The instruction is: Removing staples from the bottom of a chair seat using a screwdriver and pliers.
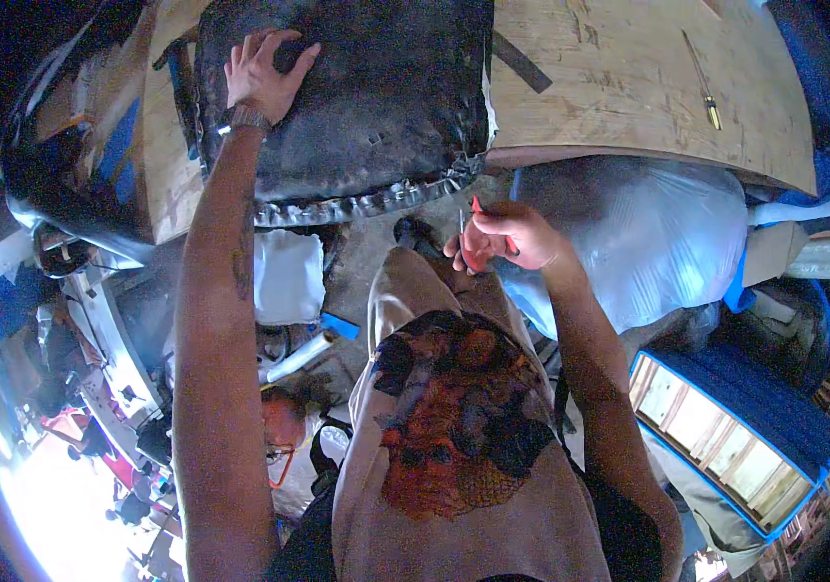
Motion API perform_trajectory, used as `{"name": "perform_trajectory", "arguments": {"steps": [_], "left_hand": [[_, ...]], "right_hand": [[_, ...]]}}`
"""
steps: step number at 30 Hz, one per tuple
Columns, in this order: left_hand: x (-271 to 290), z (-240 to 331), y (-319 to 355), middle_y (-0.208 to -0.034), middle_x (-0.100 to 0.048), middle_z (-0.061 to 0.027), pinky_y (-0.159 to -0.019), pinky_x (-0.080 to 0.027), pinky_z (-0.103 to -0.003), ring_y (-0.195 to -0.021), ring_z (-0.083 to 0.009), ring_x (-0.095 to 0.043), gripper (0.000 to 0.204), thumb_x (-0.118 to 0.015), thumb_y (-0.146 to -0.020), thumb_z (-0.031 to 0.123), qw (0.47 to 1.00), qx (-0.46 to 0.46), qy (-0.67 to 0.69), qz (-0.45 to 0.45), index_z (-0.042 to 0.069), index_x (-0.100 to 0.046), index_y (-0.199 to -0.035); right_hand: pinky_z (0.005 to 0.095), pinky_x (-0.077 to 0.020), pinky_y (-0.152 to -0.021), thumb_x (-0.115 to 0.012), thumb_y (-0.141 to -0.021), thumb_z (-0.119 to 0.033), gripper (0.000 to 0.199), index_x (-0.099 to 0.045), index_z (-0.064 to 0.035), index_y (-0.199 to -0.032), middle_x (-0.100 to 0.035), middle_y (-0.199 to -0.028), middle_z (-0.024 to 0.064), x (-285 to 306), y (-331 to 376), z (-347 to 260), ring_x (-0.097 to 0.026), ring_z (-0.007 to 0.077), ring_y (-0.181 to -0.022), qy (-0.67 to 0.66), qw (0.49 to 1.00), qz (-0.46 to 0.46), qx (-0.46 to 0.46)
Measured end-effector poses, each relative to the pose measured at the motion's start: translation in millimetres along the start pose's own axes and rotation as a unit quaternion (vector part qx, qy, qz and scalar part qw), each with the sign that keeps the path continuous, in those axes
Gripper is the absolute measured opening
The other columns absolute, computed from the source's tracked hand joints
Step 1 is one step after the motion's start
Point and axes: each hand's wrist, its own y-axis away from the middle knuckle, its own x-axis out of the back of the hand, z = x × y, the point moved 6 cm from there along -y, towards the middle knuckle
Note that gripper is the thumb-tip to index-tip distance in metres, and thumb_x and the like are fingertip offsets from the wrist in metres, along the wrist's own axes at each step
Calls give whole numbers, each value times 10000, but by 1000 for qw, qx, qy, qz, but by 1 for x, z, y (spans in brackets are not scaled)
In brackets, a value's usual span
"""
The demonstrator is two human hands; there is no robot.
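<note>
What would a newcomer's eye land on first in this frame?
First, the big black upholstered panel on the plywood board, top centre, with the left hand spread on it. Next, the red-handled tool in the right hand, near the middle; then the blue-covered wooden frame at lower right.

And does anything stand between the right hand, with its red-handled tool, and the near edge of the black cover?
Nothing visible stands between the red-handled tool in the right hand and the near edge of the black cover. The left hand lies farther up, off that path.
</note>
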Motion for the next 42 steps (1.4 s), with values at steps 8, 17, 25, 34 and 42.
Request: {"name": "perform_trajectory", "arguments": {"steps": [8,17,25,34,42], "left_hand": [[-3,-2,-1,-1186,-538,-43,-970,-367,-422,-1133,-277,-472,441,-608,-781,558,1000,-9,20,5,241,-619,-1088],[-2,-1,-1,-1197,-531,-45,-978,-359,-426,-1146,-273,-465,457,-607,-778,563,1000,-2,-1,-2,234,-619,-1096],[-6,-4,0,-1203,-528,-64,-998,-338,-433,-1162,-287,-450,465,-606,-783,560,1000,-2,16,3,217,-617,-1097],[-5,-7,1,-1183,-542,-52,-980,-354,-434,-1159,-279,-457,431,-617,-778,551,999,-25,34,17,243,-624,-1079],[-8,-11,0,-1206,-529,-37,-987,-350,-440,-1167,-276,-450,451,-620,-770,564,999,-4,32,-3,241,-623,-1084]], "right_hand": [[391,-487,-708,-466,-927,-324,354,-590,-15,-806,-605,-928,208,0,-3,-8,-633,329,-788,-2,1000,20,-4],[326,-445,-534,-574,-895,-263,275,-572,-19,-767,-588,-662,112,11,-18,14,-601,242,-645,39,989,132,52],[362,-480,-629,-598,-872,-239,236,-599,-17,-793,-644,-802,142,-1,-8,6,-634,292,-732,410,812,285,303],[409,-520,-757,-461,-941,-359,398,-605,-4,-834,-617,-1036,240,-11,-22,34,-625,362,-945,-95,994,12,60],[328,-488,-523,-476,-935,-384,422,-466,-68,-655,-589,-719,127,-10,-27,32,-584,202,-564,-98,988,120,26]]}}
